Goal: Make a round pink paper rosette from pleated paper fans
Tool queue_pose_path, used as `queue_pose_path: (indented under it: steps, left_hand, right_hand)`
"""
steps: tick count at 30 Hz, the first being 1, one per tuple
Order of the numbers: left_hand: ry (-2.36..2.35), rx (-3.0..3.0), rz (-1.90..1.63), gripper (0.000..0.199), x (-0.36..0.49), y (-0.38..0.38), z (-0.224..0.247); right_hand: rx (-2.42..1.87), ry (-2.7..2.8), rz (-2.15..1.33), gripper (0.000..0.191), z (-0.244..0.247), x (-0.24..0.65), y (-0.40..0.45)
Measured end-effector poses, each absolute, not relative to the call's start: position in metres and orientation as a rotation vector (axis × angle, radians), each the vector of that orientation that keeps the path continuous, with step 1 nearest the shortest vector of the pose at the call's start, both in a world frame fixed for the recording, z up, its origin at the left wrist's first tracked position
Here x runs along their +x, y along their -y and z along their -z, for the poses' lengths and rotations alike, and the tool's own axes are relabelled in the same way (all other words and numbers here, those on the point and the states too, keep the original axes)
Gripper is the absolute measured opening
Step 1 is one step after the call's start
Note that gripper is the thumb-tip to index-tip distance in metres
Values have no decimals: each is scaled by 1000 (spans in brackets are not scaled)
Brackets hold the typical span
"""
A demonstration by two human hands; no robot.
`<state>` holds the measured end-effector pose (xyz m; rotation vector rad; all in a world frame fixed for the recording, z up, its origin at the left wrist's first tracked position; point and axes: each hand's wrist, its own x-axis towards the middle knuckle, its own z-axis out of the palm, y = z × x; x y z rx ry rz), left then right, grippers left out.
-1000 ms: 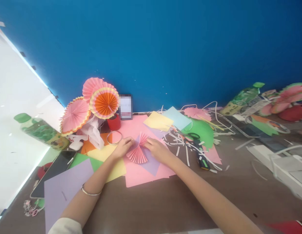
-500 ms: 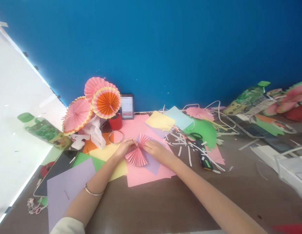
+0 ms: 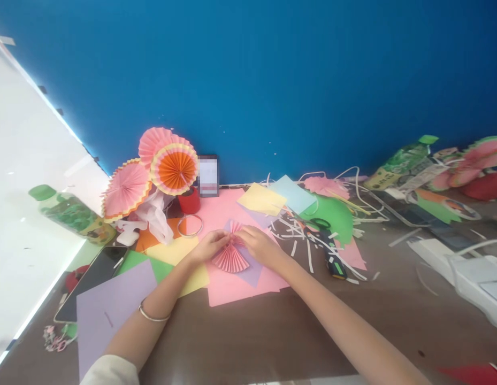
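Observation:
A pleated pink paper fan [image 3: 231,258] is held over pink and purple sheets at the middle of the table. It is pinched narrow at its centre, with folds spreading toward me and a smaller spread part pointing away. My left hand [image 3: 211,246] is closed on the fan's left side near the pinched centre. From the right, my right hand [image 3: 259,246] grips it by the centre and upper part, its fingers covering some of the folds. The fingertips of both hands are nearly touching.
Finished paper rosettes [image 3: 176,168] stand at the back left beside a green-capped bottle [image 3: 71,214]. Scissors [image 3: 332,256] lie among white paper strips on the right. A black phone [image 3: 91,283] and purple sheet [image 3: 112,315] are at the left, a white power strip [image 3: 460,278] far right.
Both hands have come closer together at the fan's centre. The lower part of the fan has swung slightly to the right, and my right fingers now cover more of its upper part.

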<state>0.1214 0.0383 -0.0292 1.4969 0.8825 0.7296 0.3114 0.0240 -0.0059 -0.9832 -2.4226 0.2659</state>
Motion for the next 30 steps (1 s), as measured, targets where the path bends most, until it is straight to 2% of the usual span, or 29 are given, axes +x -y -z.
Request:
queue_pose_path:
  steps: [15,25,30]
  left_hand:
    - [-957,1648,-781,26,126,-38,36]
    - [-1002,1631,-761,26,127,-39,41]
    - [-992,1598,-775,25,127,-39,39]
  right_hand:
    - [-1039,2176,-504,22,7,297,-39]
    - [-1046,2473,-284,20,7,302,-35]
    - [-1121,2268,-337,13,10,300,-33]
